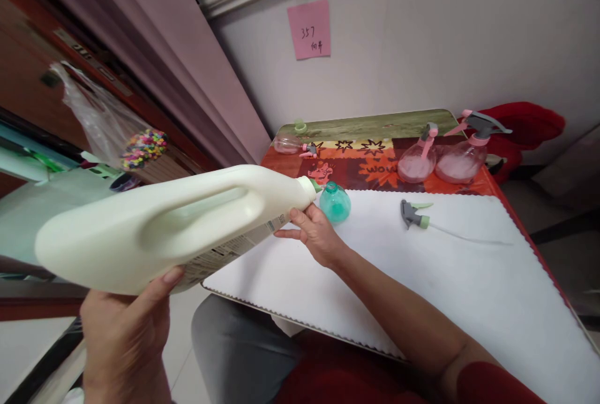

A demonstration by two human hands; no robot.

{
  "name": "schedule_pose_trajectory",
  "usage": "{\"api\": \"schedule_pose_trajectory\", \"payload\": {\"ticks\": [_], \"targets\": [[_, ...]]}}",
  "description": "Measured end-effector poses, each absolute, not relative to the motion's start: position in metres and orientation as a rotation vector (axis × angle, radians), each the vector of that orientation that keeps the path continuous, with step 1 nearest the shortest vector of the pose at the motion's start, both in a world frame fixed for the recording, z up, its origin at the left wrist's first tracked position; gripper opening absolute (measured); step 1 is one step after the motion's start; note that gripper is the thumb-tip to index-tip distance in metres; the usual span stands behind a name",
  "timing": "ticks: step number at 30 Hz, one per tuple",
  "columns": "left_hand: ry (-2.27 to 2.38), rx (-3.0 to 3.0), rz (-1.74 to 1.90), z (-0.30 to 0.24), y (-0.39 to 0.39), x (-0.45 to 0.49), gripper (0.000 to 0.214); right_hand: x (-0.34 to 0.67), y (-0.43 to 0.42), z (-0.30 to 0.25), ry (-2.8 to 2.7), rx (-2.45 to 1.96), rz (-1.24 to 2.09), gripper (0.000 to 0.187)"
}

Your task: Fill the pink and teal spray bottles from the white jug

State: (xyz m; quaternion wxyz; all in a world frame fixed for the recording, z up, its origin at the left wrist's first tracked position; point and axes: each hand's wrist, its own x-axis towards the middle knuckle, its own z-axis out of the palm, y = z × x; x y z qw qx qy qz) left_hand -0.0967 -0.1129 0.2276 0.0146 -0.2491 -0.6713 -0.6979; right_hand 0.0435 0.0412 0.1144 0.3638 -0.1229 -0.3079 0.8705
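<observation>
A large cream-white detergent jug (pixel 117 216) with a moulded handle lies tilted nearly on its side, its neck pointing right. My left hand (pixel 135 323) is closed around its base end from below. Near the neck, my right hand (pixel 316 229) grips the jug with thumb and fingers. The green spout at the jug's mouth is close to the open neck of a round teal bottle (pixel 335 205) standing on the white mat; whether they touch, I cannot tell. A grey and green spray head (pixel 412 215) with its clear tube lies on the mat to the right.
Two clear spray bottles with pink triggers, one (pixel 417 163) beside the other (pixel 462 160), stand at the table's back right. Another clear bottle (pixel 287 144) lies at the back left by a green cap (pixel 300 125). A pink note (pixel 309 30) sticks to the wall.
</observation>
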Motion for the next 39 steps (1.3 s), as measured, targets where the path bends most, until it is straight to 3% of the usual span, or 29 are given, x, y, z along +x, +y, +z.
{"api": "schedule_pose_trajectory", "payload": {"ticks": [19,39], "targets": [[-2.050,-0.972,-2.179,0.2235,-0.1155,-0.1013,0.048,0.0456,0.0415,0.1184,-0.806,-0.329,2.242,0.058],[-2.119,-0.736,-2.127,0.2324,-0.1125,-0.0926,0.044,0.0453,0.0416,0.1165,-0.789,-0.301,2.253,0.052]]}}
